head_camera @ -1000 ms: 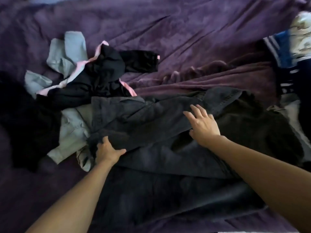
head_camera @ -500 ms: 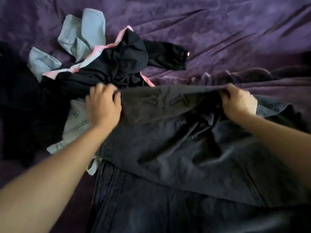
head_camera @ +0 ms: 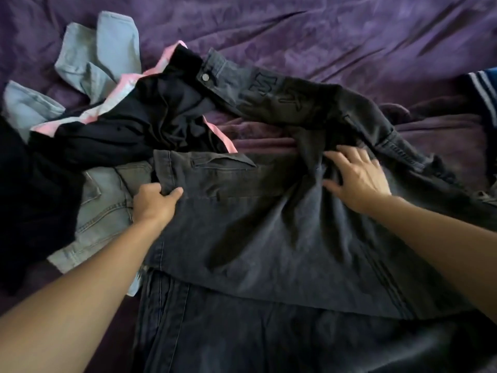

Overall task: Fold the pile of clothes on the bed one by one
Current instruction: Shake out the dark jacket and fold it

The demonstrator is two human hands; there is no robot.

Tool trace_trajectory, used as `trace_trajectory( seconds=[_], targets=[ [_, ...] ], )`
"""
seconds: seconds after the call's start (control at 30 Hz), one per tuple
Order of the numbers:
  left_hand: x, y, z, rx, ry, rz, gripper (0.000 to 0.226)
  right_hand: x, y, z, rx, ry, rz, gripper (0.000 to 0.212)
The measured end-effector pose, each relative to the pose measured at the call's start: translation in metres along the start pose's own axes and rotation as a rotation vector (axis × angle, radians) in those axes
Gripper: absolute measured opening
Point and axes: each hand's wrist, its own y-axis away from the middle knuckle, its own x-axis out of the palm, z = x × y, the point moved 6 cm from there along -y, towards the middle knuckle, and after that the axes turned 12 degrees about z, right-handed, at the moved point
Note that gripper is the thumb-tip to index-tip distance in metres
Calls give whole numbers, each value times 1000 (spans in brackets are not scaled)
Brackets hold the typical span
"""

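A dark grey denim jacket (head_camera: 269,232) lies spread across the middle of the purple bed, its sleeve (head_camera: 295,100) with a button cuff stretched away to the upper left. My left hand (head_camera: 154,201) pinches the jacket's left edge between thumb and fingers. My right hand (head_camera: 355,179) lies flat on the cloth near the sleeve's base, fingers spread. Under the jacket's near edge lies another dark denim garment (head_camera: 242,335). To the left, a pile holds a black garment with pink trim (head_camera: 129,122) and light blue jeans (head_camera: 99,57).
The purple bedspread (head_camera: 322,30) stretches wrinkled across the far side. A blue and white striped item (head_camera: 484,90) shows at the right edge. Black cloth (head_camera: 29,205) fills the left edge beside the light jeans.
The sleeve that both hands held up has been flung out toward the upper left and now lies flat. My left hand dropped to the jacket's left edge; my right hand let go and presses down.
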Motion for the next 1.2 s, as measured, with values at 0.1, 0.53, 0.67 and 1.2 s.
trace_trajectory(
  seconds=[0.1,0.53,0.67,1.2],
  targets=[
    [-36,-21,-18,91,179,-152,41,31,-5,-23,119,-1,139,79],
    [-52,-88,-48,64,93,-406,53,21,-60,-109,440,24,305,80],
    [-28,-14,-10,241,-9,-420,46,11,-41,-71,367,0,97,78],
    [55,205,187,-209,-124,115,28,135,187,16,112,-114,312,62]
  ],
)
